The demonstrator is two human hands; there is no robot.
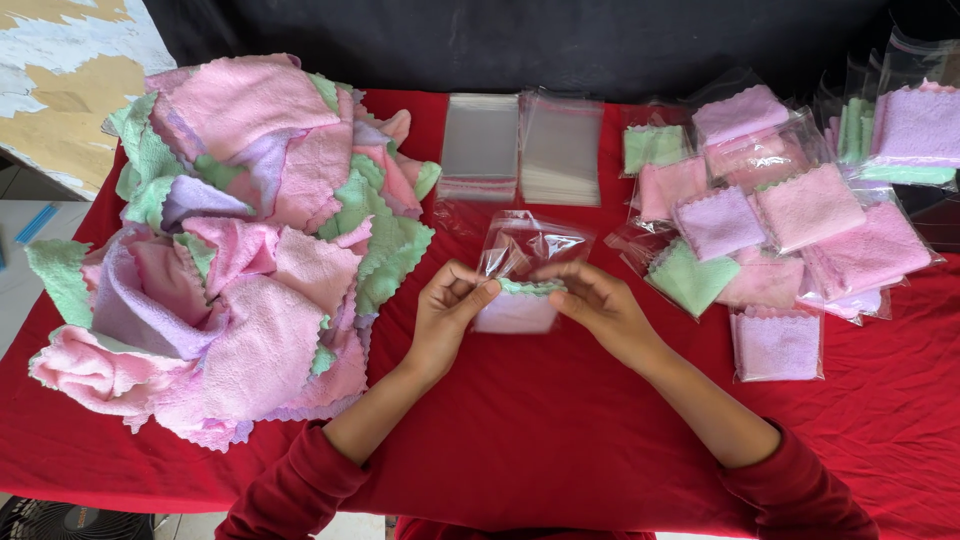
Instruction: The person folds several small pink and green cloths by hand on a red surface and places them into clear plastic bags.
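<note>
Both hands meet at the table's middle over a small stack of folded cloths (516,312), pale pink with a green edge on top. My left hand (447,305) pinches the stack's left end. My right hand (593,297) grips its right end. A clear plastic bag (527,243) rises from the stack between my thumbs, its mouth around the cloths' far edge. Both sleeves are dark red.
A big heap of loose pink, green and lilac cloths (240,250) fills the left of the red tablecloth (540,420). Two stacks of empty clear bags (520,148) lie at the back centre. Several bagged cloths (780,230) are piled at the right.
</note>
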